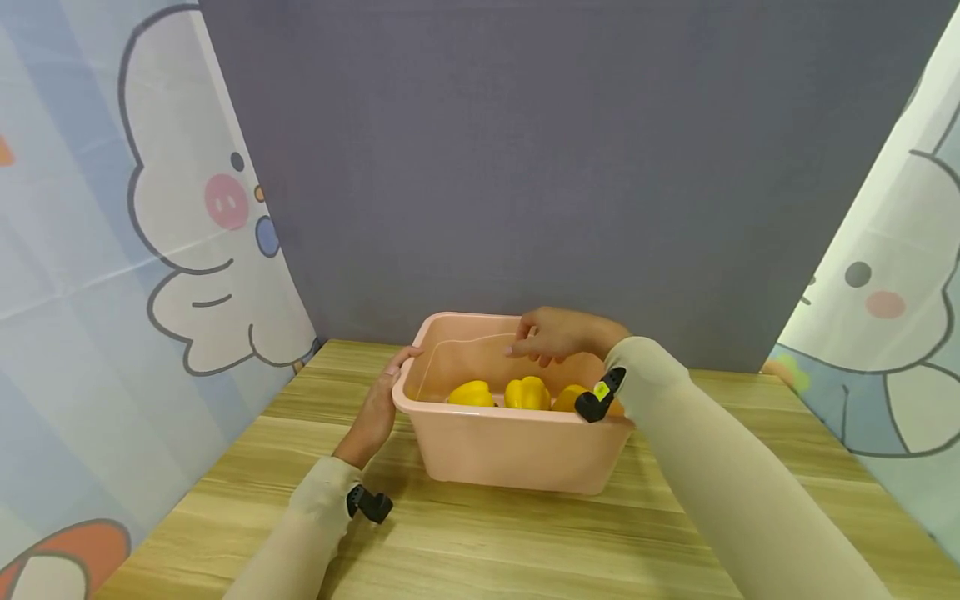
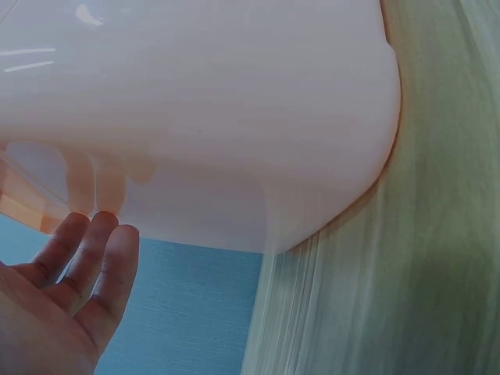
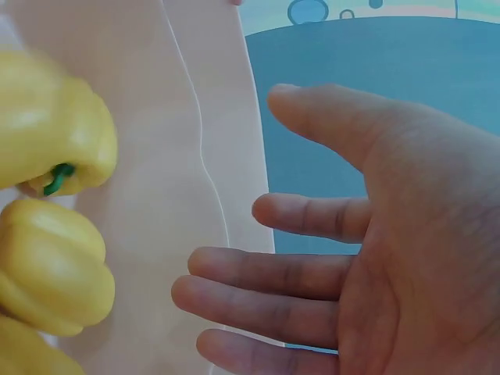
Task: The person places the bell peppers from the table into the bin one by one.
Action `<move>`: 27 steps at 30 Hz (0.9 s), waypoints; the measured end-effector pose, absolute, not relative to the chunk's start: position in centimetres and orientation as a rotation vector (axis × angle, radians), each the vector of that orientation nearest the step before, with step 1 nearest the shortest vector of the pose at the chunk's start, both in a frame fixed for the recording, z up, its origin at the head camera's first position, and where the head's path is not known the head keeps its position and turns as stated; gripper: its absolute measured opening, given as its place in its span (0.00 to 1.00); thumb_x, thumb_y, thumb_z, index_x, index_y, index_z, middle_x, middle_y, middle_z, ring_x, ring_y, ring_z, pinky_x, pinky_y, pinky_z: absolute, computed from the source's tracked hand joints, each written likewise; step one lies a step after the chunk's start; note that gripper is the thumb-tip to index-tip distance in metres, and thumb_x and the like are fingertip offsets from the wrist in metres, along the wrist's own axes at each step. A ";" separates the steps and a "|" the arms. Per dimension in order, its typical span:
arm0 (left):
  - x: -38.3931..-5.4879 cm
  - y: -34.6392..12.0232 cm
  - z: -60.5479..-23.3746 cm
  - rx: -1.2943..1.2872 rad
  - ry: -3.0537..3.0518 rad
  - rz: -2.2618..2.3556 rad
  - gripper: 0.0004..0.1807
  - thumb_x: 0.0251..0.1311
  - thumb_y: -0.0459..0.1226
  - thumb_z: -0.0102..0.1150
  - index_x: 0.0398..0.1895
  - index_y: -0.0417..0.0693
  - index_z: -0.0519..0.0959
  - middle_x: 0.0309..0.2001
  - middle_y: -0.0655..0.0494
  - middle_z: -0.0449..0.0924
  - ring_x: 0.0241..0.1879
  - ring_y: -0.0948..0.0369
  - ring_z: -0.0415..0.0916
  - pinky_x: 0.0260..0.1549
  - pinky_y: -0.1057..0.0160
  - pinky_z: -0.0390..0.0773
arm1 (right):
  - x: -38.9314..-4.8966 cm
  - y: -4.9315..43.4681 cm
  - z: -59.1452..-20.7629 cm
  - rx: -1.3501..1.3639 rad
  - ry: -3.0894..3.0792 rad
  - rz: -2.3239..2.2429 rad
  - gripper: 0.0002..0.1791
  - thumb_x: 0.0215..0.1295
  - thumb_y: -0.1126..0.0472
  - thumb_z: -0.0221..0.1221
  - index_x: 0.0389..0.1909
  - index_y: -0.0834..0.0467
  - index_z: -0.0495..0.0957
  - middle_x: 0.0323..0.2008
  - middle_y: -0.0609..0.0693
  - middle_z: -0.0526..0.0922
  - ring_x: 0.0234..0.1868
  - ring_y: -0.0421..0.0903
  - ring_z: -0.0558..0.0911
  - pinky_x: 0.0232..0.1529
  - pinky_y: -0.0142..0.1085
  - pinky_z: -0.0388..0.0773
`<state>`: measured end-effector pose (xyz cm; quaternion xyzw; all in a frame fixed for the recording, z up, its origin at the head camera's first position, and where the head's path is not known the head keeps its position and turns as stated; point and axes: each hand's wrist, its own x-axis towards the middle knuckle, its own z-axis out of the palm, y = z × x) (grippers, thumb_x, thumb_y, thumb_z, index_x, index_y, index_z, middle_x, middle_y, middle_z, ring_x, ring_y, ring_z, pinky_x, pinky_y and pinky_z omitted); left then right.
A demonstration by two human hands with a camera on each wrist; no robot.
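A pink plastic basin (image 1: 517, 446) stands on the wooden table, with several yellow bell peppers (image 1: 527, 393) inside. My left hand (image 1: 377, 410) holds the basin's left rim, its thumb side over the edge. In the left wrist view, slightly bent fingers (image 2: 108, 269) of that hand lie against the outer wall. Above the basin's back right part hovers my right hand (image 1: 558, 333), nothing in it. The right wrist view shows its fingers spread, apart from the peppers (image 3: 55, 266). One pepper (image 3: 58, 125) there has a green stem.
The wooden table (image 1: 480, 550) extends around the basin. A dark grey panel (image 1: 525, 167) rises behind it. Curtains with cartoon figures hang at the left (image 1: 75, 250) and right (image 1: 900, 333). Black wrist cameras sit on both sleeves.
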<state>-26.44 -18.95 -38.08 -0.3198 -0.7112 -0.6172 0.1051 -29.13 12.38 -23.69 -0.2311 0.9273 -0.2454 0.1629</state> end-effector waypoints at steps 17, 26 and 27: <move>-26.6 -20.2 -37.9 -0.919 -2.115 -1.772 0.31 0.80 0.50 0.20 0.74 0.40 0.58 0.74 0.42 0.56 0.71 0.47 0.55 0.62 0.69 0.62 | -27.5 17.8 -22.9 -0.662 2.756 -0.891 0.20 0.73 0.47 0.57 0.50 0.61 0.77 0.42 0.54 0.83 0.43 0.51 0.83 0.43 0.43 0.81; -27.1 -19.5 -38.4 -0.920 -2.085 -1.812 0.32 0.80 0.51 0.22 0.75 0.42 0.58 0.75 0.42 0.56 0.72 0.46 0.54 0.63 0.67 0.61 | -25.5 21.4 -24.2 -0.627 2.827 -1.129 0.19 0.75 0.48 0.55 0.47 0.62 0.77 0.42 0.55 0.84 0.42 0.51 0.84 0.40 0.42 0.81; -27.2 -19.4 -38.5 -0.922 -2.083 -1.814 0.32 0.80 0.51 0.22 0.75 0.42 0.58 0.75 0.42 0.56 0.72 0.46 0.54 0.63 0.68 0.61 | -25.2 21.7 -24.4 -0.623 2.831 -1.151 0.20 0.75 0.48 0.56 0.47 0.63 0.77 0.42 0.55 0.84 0.42 0.52 0.84 0.40 0.41 0.81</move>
